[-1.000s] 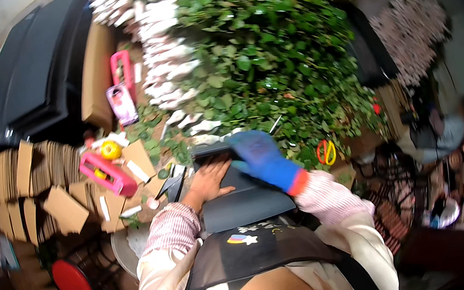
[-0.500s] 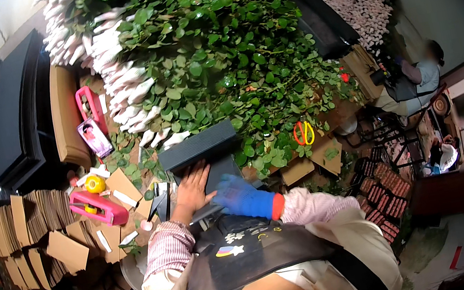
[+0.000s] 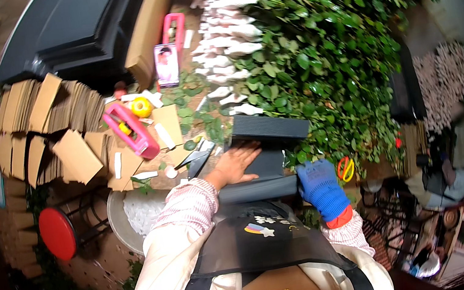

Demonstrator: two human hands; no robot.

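On black sheet (image 3: 271, 164), left hand (image 3: 237, 166) flat

Your left grip (image 3: 238, 164) rests on the sheet (image 3: 272, 164); your right grip (image 3: 318, 182) is just beside the sheet's right end. Ahead of both, leafy stems (image 3: 327, 53) spread over the counter (image 3: 188, 67) and out to the right, their wrapped heads (image 3: 232, 39) along the left side. Scissors (image 3: 352, 169) lie just right of your right grip. Left of your left grip lies a tape dispenser (image 3: 148, 150), a tape roll (image 3: 137, 109) beside it and cardboard stacks (image 3: 30, 109) farther left; a second dispenser (image 3: 181, 31) sits farther ahead. Behind and left of that grip, a bin (image 3: 115, 216) stands near a stool (image 3: 56, 233). A co-worker (image 3: 458, 186) is well right of your right grip.
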